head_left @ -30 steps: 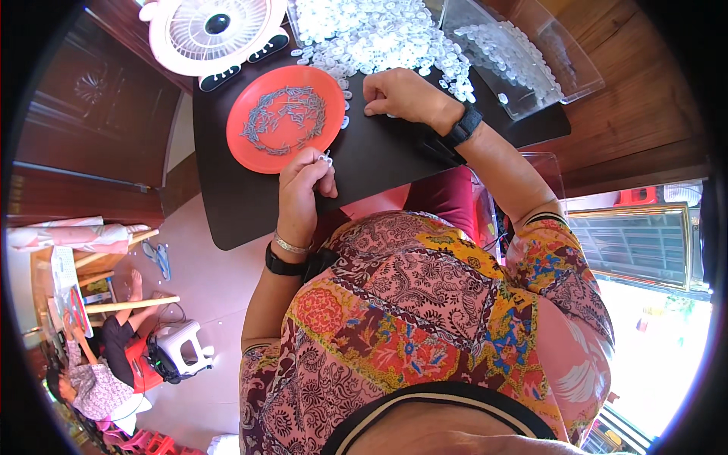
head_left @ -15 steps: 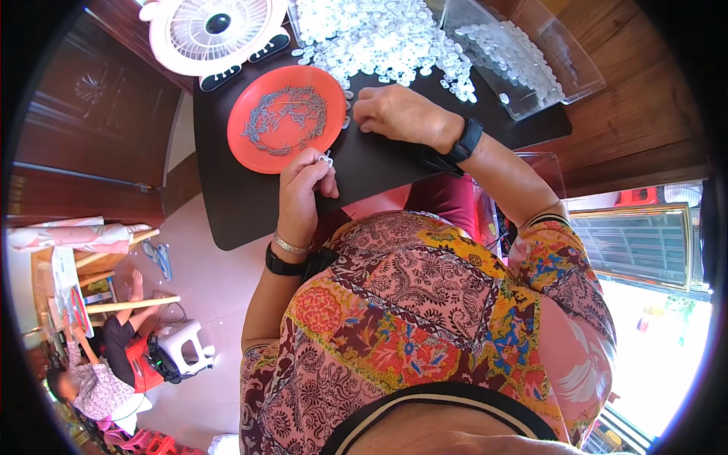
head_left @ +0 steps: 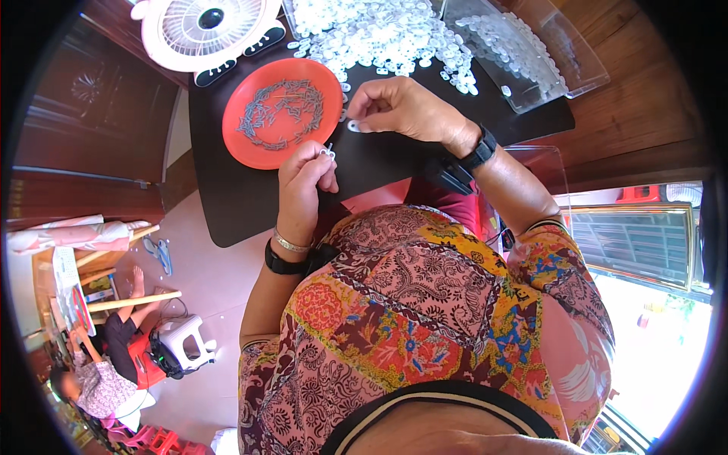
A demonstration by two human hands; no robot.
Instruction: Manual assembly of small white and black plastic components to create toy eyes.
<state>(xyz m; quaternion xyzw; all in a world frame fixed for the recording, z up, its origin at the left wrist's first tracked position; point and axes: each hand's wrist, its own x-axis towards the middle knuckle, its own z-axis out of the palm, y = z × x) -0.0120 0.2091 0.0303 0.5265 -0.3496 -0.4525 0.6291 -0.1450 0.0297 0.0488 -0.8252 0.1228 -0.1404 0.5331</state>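
Note:
My left hand point(head_left: 305, 173) is closed at the table's near side, beside an orange-red plate point(head_left: 241, 142). Between its thumb and forefinger sits a small white plastic piece point(head_left: 327, 154), from which a thin grey pin or screw stands up. My right hand point(head_left: 409, 110) pinches a small white oval plastic piece point(head_left: 353, 126) by its edge, just right of the plate. On the plate lie many short grey screws or pins point(head_left: 303, 92), roughly in a ring. A large heap of similar white plastic pieces point(head_left: 379, 38) spreads beyond my right hand.
The dark table point(head_left: 231, 212) carries all this. A clear plastic bin point(head_left: 588, 82) with more white pieces is tilted at the far right. A pink-and-white fan point(head_left: 211, 19) stands at the far left. Another person point(head_left: 114, 383) sits low at the left, by a white stool point(head_left: 187, 345).
My right hand has drawn slightly back from the table, and a white oval piece now shows in its fingertips. The pin now stands clear of the left hand's piece. The view has shifted slightly.

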